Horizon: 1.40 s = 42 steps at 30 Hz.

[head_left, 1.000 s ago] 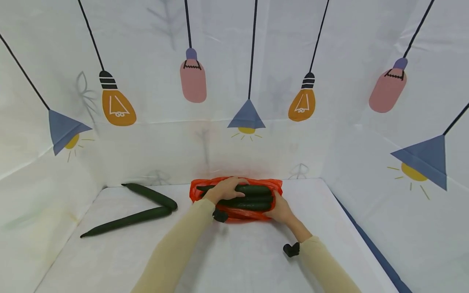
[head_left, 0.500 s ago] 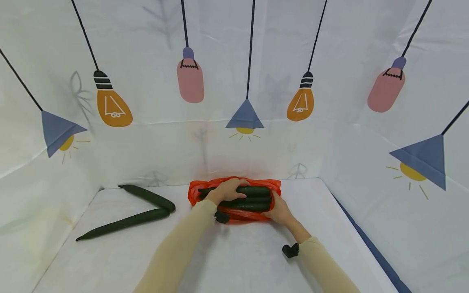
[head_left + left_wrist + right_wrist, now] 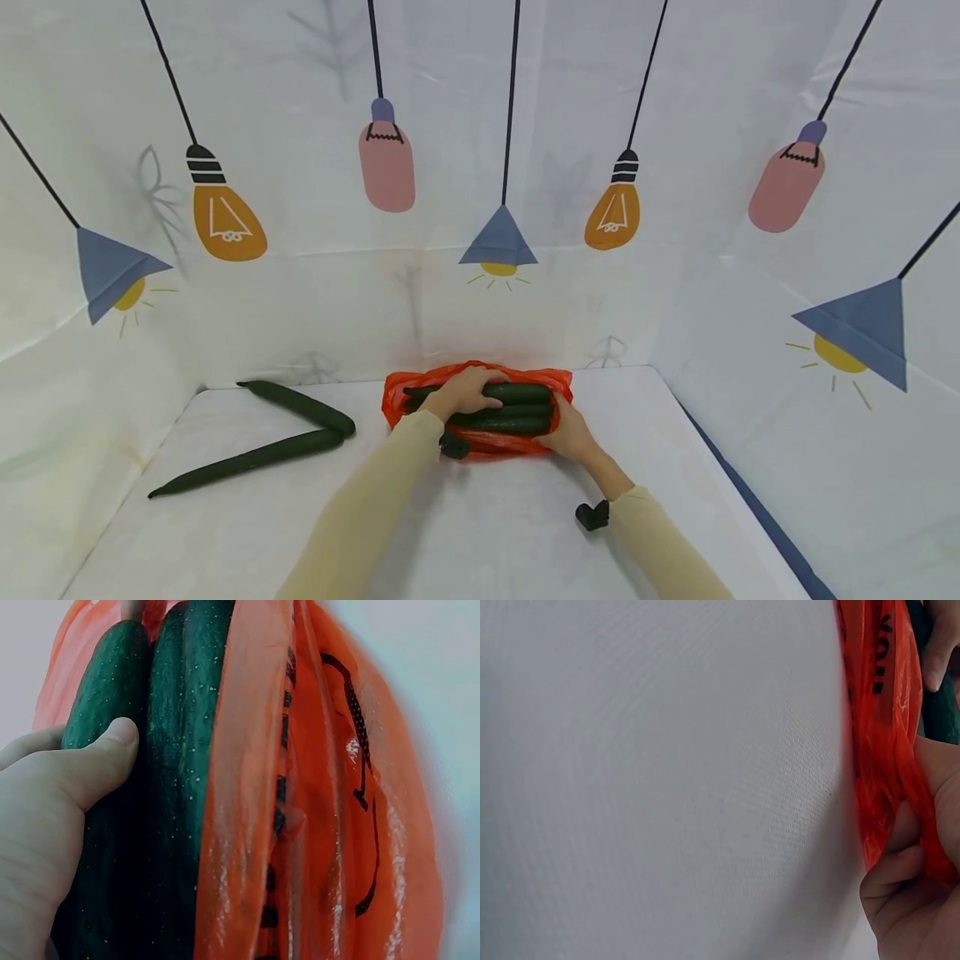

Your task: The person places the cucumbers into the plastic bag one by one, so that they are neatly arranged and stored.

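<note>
We're seeing a red bag (image 3: 502, 447) lying at the table's (image 3: 487, 533) far edge, mid-width, near the wall (image 3: 322, 308). It's gaping along its upper side and holding bagged cucumbers (image 3: 517, 392), at least three, lying side by side lengthwise. The film is wrapping around their ends; black print is showing on it in both wrist views.

Left hand (image 3: 467, 392): reaching over the bag, its fingers clamping on one of the bagged cucumbers, thumb pressing on top. Right hand (image 3: 567, 431): holding the bag's right end, fingers curling and clamping on the film.

Outside the bag, we're noting two loose cucumbers (image 3: 255, 458) lying on the table to the left, ends meeting in a sideways V, well apart from the right hand. Both arms are wearing pale sleeves (image 3: 367, 508). Lamp drawings (image 3: 498, 237) are decorating the wall.
</note>
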Available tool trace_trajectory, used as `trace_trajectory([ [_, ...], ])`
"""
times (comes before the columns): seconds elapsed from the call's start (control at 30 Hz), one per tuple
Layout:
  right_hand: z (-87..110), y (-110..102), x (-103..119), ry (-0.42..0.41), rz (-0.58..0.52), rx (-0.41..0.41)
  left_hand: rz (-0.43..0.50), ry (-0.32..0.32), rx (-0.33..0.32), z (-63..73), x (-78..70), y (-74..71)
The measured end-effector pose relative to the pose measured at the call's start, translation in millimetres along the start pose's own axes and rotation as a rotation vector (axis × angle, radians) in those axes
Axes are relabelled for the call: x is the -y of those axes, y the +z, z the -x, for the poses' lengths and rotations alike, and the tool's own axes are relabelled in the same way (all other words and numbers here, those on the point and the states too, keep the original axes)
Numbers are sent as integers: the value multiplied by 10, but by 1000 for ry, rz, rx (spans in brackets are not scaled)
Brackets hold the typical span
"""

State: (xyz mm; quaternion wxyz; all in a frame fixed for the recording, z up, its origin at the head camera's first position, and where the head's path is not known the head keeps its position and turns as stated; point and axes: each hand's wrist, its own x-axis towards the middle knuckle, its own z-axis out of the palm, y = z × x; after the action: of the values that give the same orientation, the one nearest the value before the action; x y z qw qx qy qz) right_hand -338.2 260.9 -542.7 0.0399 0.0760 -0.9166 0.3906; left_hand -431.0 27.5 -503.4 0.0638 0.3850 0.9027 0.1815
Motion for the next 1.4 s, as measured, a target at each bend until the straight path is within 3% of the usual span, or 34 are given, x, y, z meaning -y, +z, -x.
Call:
trace_trajectory([
  [0.43,13,6,50,7,-18,-5,31,-55,-18,52,-69,-44],
  [0.83,14,13,45,16,-12,7,123,-94,-54,175,-47,-179],
  [1.07,26,53,14,17,-19,-1,232,-70,-200,400,29,-282],
  [1.2,22,72,17,15,-15,-7,255,-67,-273,582,117,-373],
  [1.4,27,73,-7,23,-14,3,261,-87,-441,860,288,-441],
])
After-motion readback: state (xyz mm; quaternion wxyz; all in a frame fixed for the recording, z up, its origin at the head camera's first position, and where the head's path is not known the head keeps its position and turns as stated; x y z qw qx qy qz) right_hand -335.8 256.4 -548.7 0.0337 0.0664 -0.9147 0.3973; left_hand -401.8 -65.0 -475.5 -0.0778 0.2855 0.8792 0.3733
